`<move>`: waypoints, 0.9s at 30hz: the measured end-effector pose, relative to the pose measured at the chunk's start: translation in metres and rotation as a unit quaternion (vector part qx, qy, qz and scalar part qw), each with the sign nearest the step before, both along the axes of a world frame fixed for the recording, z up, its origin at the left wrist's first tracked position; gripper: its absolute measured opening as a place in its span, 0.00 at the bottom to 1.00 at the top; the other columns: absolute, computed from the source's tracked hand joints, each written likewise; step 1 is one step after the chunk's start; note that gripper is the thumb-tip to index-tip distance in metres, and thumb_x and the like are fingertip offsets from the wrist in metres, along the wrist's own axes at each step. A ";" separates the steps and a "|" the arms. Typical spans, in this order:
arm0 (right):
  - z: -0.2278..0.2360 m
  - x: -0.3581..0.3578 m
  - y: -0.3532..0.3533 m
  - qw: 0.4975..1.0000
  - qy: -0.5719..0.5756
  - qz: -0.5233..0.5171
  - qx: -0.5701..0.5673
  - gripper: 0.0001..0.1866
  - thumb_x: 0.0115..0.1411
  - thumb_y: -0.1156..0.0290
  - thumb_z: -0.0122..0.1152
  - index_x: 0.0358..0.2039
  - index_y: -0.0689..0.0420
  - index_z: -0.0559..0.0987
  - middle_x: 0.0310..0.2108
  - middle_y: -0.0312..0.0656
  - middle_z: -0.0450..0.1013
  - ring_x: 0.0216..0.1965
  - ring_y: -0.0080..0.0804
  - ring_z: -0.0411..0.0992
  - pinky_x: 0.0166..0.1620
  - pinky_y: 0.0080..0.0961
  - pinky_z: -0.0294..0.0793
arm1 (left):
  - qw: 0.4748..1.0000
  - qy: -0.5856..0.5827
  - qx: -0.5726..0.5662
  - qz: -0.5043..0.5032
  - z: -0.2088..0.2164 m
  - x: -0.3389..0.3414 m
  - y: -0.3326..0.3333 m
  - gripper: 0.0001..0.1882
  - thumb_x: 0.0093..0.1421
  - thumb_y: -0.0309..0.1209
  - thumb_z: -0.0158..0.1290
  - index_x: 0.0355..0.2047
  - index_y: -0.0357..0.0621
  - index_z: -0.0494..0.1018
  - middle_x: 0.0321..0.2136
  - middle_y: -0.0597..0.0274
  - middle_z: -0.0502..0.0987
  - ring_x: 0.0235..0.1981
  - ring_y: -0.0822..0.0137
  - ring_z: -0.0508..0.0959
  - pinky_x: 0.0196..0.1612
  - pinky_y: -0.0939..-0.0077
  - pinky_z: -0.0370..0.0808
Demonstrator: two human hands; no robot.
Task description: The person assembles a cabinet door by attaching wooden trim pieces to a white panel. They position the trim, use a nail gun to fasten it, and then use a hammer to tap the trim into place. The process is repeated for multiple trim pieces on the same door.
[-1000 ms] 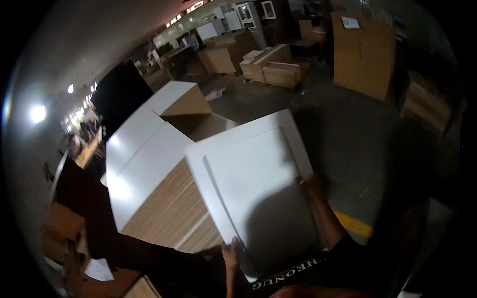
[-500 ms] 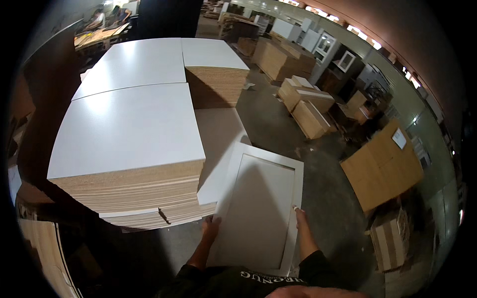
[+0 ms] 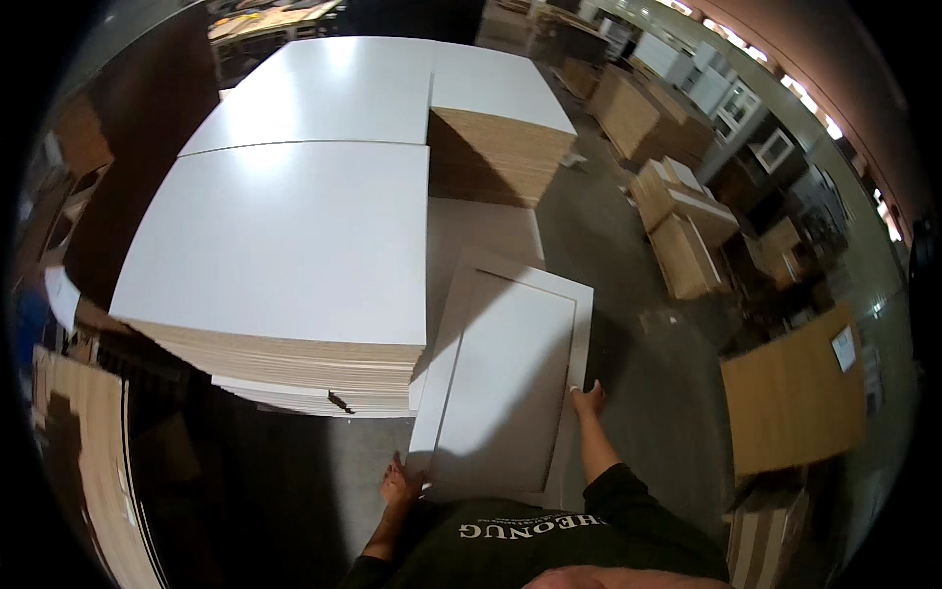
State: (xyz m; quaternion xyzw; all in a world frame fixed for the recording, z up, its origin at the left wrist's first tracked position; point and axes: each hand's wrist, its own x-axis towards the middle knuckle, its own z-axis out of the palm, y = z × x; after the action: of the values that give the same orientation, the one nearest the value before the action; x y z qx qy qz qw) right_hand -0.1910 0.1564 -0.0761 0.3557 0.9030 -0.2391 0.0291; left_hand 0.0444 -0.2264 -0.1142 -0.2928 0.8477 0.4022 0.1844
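Seen from the head camera, a person appears to be positioning a white framed panel (image 3: 505,368), work whose next move seems to call for even, two-sided control. The panel lies between the separated hands, left hand (image 3: 397,483) at its near left edge, right hand (image 3: 589,401) farther up the opposite edge, beside a white-topped stack (image 3: 285,245); whether the fingers clamp cannot be told.
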 end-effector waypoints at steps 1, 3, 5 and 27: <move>-0.007 -0.011 0.004 0.998 -0.023 -0.013 -0.059 0.45 0.53 0.58 0.64 0.64 0.64 0.54 0.61 0.54 0.60 0.60 0.44 0.61 0.59 0.36 0.61 | 0.999 0.025 0.006 0.021 -0.014 0.003 0.005 0.44 0.46 0.43 0.63 0.60 0.43 0.56 0.51 0.41 0.68 0.51 0.45 0.70 0.50 0.54 0.69; -0.031 -0.037 0.019 0.981 -0.073 -0.041 -0.174 0.44 0.50 0.58 0.67 0.62 0.64 0.58 0.56 0.53 0.66 0.57 0.43 0.65 0.56 0.35 0.64 | 0.995 0.078 0.013 0.058 -0.025 -0.001 0.015 0.40 0.47 0.41 0.64 0.57 0.41 0.60 0.48 0.42 0.71 0.46 0.49 0.74 0.45 0.57 0.73; -0.092 -0.055 0.054 0.990 -0.002 0.011 -0.138 0.41 0.48 0.59 0.69 0.59 0.64 0.63 0.52 0.52 0.68 0.53 0.43 0.68 0.55 0.34 0.65 | 0.948 0.092 0.209 0.220 0.013 -0.022 0.037 0.33 0.50 0.38 0.63 0.53 0.41 0.64 0.44 0.46 0.73 0.40 0.55 0.76 0.39 0.62 0.75; -0.024 -0.203 -0.061 0.956 0.082 0.225 -0.168 0.15 0.47 0.74 0.60 0.36 0.67 0.76 0.37 0.58 0.76 0.40 0.51 0.76 0.41 0.39 0.76 | 0.794 0.252 0.279 0.478 -0.017 -0.134 0.088 0.09 0.57 0.30 0.56 0.34 0.39 0.68 0.20 0.63 0.70 0.15 0.72 0.69 0.16 0.76 0.67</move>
State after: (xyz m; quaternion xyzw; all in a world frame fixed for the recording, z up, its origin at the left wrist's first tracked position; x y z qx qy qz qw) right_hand -0.3938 0.0950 -0.1002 0.1120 0.9058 -0.4030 0.0673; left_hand -0.0893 -0.1384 -0.1308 -0.4848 0.4672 0.7177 -0.1775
